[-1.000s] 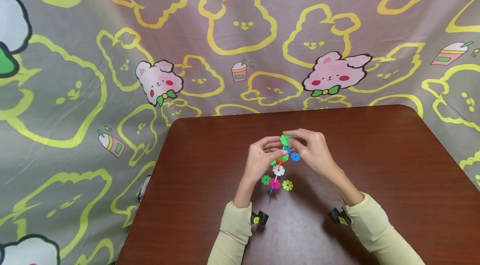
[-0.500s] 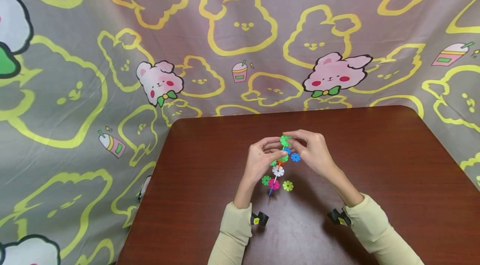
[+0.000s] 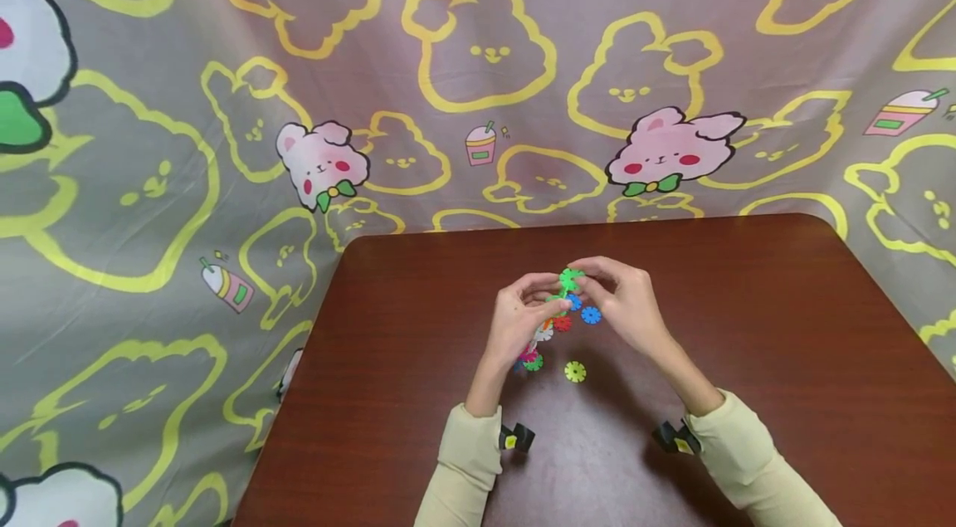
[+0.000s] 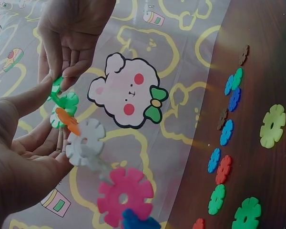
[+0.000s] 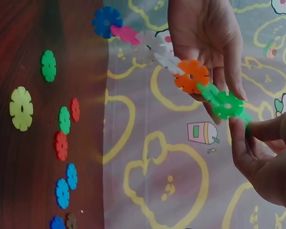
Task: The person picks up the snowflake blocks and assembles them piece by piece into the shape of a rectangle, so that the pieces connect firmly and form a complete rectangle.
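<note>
A chain of notched plastic snowflake discs hangs in the air between both hands. In the right wrist view it runs from a blue disc [image 5: 107, 22] through pink, white and an orange disc [image 5: 191, 76] to green discs [image 5: 228, 105]. My left hand [image 3: 514, 318] holds the chain near its green part, thumb on the near side and fingers behind. My right hand [image 3: 633, 303] pinches the green disc [image 3: 571, 279] at the chain's top end between thumb and fingertips. The left hand partly hides the chain's lower end in the head view.
Loose discs lie on the brown table [image 3: 747, 328]: a yellow disc [image 3: 575, 372], a blue disc [image 3: 591, 315], a red disc [image 3: 563, 324] and several more in the wrist views. A patterned cloth [image 3: 538, 79] hangs behind the table.
The chain's lower end has swung left, toward and partly behind the left hand, uncovering a red disc on the table. Both hands keep their hold and stay nearly in place.
</note>
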A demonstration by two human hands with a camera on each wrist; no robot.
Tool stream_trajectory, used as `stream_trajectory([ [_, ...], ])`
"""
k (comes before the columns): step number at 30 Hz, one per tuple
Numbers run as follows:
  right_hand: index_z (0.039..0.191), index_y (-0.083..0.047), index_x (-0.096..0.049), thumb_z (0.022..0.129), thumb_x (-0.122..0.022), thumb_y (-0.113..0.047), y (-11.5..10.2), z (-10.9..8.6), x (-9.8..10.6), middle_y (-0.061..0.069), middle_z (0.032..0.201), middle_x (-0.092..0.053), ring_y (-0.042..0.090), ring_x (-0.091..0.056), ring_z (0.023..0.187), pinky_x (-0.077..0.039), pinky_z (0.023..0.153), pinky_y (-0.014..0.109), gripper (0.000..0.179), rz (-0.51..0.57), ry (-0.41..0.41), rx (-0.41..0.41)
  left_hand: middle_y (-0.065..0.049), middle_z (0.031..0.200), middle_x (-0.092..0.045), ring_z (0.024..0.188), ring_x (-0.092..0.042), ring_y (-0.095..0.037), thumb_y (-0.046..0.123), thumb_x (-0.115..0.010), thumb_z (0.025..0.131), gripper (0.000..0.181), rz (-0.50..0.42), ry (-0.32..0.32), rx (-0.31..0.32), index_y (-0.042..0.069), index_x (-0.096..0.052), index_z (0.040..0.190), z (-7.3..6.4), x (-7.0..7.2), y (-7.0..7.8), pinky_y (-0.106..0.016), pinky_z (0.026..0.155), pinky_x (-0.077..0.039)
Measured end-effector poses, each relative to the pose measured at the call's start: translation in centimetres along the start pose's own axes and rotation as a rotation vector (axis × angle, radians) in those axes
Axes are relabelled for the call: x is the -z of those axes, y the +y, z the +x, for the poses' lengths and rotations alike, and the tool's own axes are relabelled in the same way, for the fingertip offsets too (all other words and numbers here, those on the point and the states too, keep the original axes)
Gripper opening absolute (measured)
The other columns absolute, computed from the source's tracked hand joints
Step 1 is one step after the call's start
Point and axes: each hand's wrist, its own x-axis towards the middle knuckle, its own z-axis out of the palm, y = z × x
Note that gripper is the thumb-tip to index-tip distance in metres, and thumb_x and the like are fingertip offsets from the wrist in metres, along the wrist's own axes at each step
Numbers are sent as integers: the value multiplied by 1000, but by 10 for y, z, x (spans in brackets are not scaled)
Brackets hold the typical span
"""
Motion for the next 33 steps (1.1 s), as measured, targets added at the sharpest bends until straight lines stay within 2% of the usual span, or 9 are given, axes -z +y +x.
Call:
stream_trajectory([
  [5, 109, 2, -75, 95, -71, 4, 0, -3, -3, 13, 90, -76, 11, -72, 70, -58, 63, 22, 15, 57, 58, -13, -14, 106, -73, 83, -64, -14, 8, -80, 89, 34, 26, -28, -14, -2, -72, 121, -2, 0, -1, -23, 75, -53],
  [9, 107, 2, -74, 94, -70, 6, 1, -4, -4, 15, 87, -75, 11, -71, 70, -58, 63, 20, 14, 104, 93, -26, -8, 108, -74, 91, -64, -11, 15, -80, 91, 32, 95, -25, -40, 3, -73, 121, -2, -2, -2, -24, 77, -52],
  [13, 106, 2, -73, 94, -70, 7, 1, -3, -4, 14, 87, -75, 13, -72, 71, -57, 64, 19, 14, 93, 111, -23, -2, 109, -75, 99, -67, -11, 21, -79, 93, 31, 126, -18, -50, 7, -74, 120, -3, -4, -3, -27, 82, -54],
  [15, 106, 1, -73, 93, -71, 8, 1, -3, -4, 13, 87, -75, 10, -71, 71, -56, 63, 17, 15, 57, 112, 5, -3, 107, -76, 97, -69, -10, 21, -80, 93, 31, 117, -17, -57, 6, -74, 119, -3, -5, -3, -25, 82, -55],
  [17, 105, 2, -73, 92, -71, 10, 2, -2, -3, 10, 87, -75, 7, -69, 71, -52, 60, 15, 16, 4, 126, 63, -4, 104, -76, 89, -69, -10, 20, -81, 92, 31, 98, -18, -56, 5, -74, 118, -4, -6, -4, -23, 74, -55],
  [22, 103, 3, -73, 88, -72, 16, 4, 1, 2, 7, 84, -73, 18, -67, 68, -45, 57, 14, 20, -57, 188, 178, -7, 97, -76, 79, -67, -12, 14, -81, 91, 28, 55, -13, -71, 3, -73, 115, -6, -7, -5, -22, 58, -48],
  [24, 104, 2, -73, 89, -71, 15, 4, 2, 2, 6, 84, -73, 19, -68, 69, -47, 58, 14, 20, -41, 170, 173, -8, 97, -76, 82, -70, -15, 12, -81, 90, 28, 43, -5, -88, 2, -72, 115, -7, -7, -5, -22, 61, -52],
  [27, 105, 0, -73, 91, -71, 12, 4, 1, 2, 7, 86, -75, 11, -69, 72, -49, 58, 16, 18, -26, 119, 135, -9, 98, -76, 84, -72, -18, 12, -82, 90, 29, 43, 4, -109, 2, -72, 115, -6, -7, -5, -23, 64, -54],
  [33, 104, 0, -73, 92, -71, 10, 3, -1, 1, 7, 86, -75, -1, -68, 74, -53, 60, 17, 16, -3, 94, 88, -11, 97, -76, 78, -70, -12, 12, -82, 89, 29, 38, 13, -110, 2, -73, 115, -6, -6, -5, -23, 60, -53],
])
